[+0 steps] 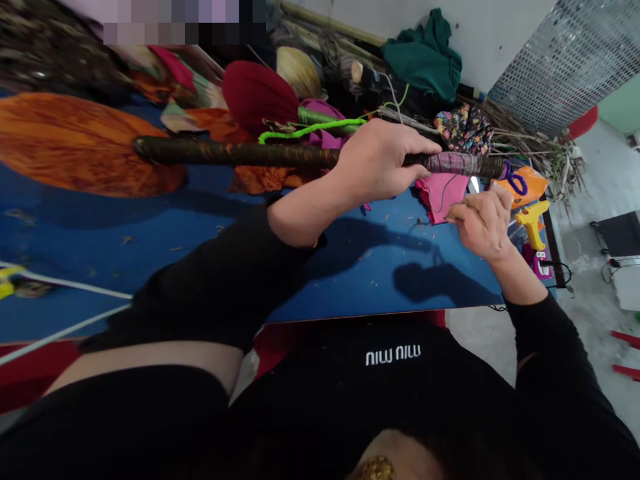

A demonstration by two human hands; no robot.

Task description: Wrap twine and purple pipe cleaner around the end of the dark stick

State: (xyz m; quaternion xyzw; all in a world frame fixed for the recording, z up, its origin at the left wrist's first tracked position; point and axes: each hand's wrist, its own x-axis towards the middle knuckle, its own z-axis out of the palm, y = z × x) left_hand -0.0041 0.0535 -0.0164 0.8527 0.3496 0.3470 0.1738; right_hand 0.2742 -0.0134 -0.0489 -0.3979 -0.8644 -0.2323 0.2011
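Note:
A long dark stick (pixel 235 154) lies level across my view, with a rounded bundle of orange cloth (pixel 75 147) at its left end. My left hand (pixel 373 160) is wrapped around the stick right of its middle. Beyond those fingers, a pinkish-grey wrapped band (pixel 453 163) covers part of the stick. My right hand (pixel 483 223) is closed just below the right end, apart from the stick. Its fingertips are pinched, and whatever may be between them is too small to make out. Behind that hand lie a folded pink cloth (pixel 443 197) and a curled purple fuzzy stem (pixel 517 180).
The blue table (pixel 360 287) carries a yellow glue gun (pixel 534 223) and a purple power strip (pixel 543 263) at right. Along the back are a dark red cloth bundle (pixel 257 97), a bright green fuzzy stem (pixel 305 130), a dark green cloth (pixel 425 57) and dry twigs (pixel 560 157).

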